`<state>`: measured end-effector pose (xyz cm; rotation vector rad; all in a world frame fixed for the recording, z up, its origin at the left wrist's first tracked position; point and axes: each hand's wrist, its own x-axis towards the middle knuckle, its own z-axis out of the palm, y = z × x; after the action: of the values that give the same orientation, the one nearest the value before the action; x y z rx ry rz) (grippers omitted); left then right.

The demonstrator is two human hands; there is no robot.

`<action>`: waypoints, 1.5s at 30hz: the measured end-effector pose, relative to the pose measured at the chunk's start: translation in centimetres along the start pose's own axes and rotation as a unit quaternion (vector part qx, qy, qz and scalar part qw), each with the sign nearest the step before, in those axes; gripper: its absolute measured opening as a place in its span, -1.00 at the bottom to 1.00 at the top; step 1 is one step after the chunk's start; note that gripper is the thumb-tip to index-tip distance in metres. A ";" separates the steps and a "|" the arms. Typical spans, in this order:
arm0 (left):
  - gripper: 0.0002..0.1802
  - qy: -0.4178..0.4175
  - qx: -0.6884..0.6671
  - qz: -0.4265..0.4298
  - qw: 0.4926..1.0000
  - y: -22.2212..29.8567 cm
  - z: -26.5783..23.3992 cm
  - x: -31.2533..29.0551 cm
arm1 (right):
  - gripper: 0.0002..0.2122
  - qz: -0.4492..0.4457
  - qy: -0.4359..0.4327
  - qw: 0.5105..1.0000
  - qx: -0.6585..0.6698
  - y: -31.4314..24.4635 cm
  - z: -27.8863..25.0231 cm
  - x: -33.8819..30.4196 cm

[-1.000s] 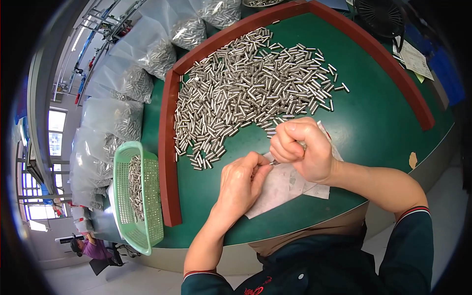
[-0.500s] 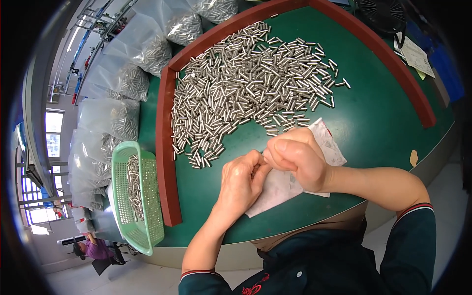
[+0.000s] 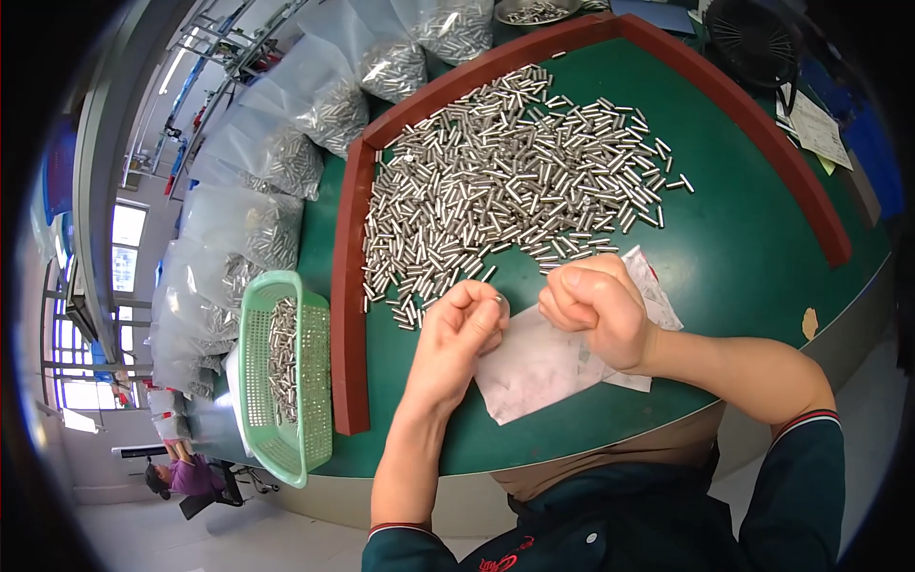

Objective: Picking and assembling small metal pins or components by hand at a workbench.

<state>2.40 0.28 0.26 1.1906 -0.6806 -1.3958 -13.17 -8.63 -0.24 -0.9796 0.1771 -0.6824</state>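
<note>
Small silvery metal pins (image 3: 515, 172) lie in a wide loose heap on the green tabletop (image 3: 734, 257). My left hand (image 3: 457, 334) is closed just below the heap's near edge, and the tiny bright end of a metal pin (image 3: 498, 299) shows between thumb and forefinger. To its right, my right hand (image 3: 602, 310) is curled into a fist, apart from the left. Whatever the fist may contain is hidden by its fingers. Beneath both hands lies a smudged whitish sheet (image 3: 534, 367), partly covered by the right hand.
A dark red raised border (image 3: 351, 315) frames the heap. Outside it on the left stands a green plastic basket (image 3: 253, 381) with more pins. Clear bags of pins (image 3: 286, 157) line the far left. A black fan (image 3: 753, 43) and papers (image 3: 815, 124) sit at the far right.
My hands, touching before, have come apart, the left one shifting away and turning its closed fingers upward. The right fist stays nearly in place. The whole view has shifted slightly.
</note>
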 end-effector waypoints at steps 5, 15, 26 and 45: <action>-0.85 -0.060 -0.253 -0.065 0.963 -0.1 -2.0 0.5 | -0.65 0.007 0.002 1.000 0.004 0.2 0.0 0.2; -0.75 -0.020 -0.270 -0.038 0.962 0.9 -1.4 0.4 | -0.65 0.011 0.016 1.000 0.004 0.0 0.2 0.4; -0.88 0.235 0.582 0.201 0.752 0.0 -0.2 1.8 | -0.65 0.006 0.011 1.000 -0.027 0.0 0.2 0.3; -0.91 -0.032 -0.104 -0.034 0.993 -0.1 -0.9 1.2 | -0.67 -0.002 0.011 1.000 -0.025 0.2 0.2 0.1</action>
<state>3.39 -0.65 -0.42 1.0153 -0.5288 -1.5286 -12.91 -8.47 -0.26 -1.0213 0.2133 -0.6961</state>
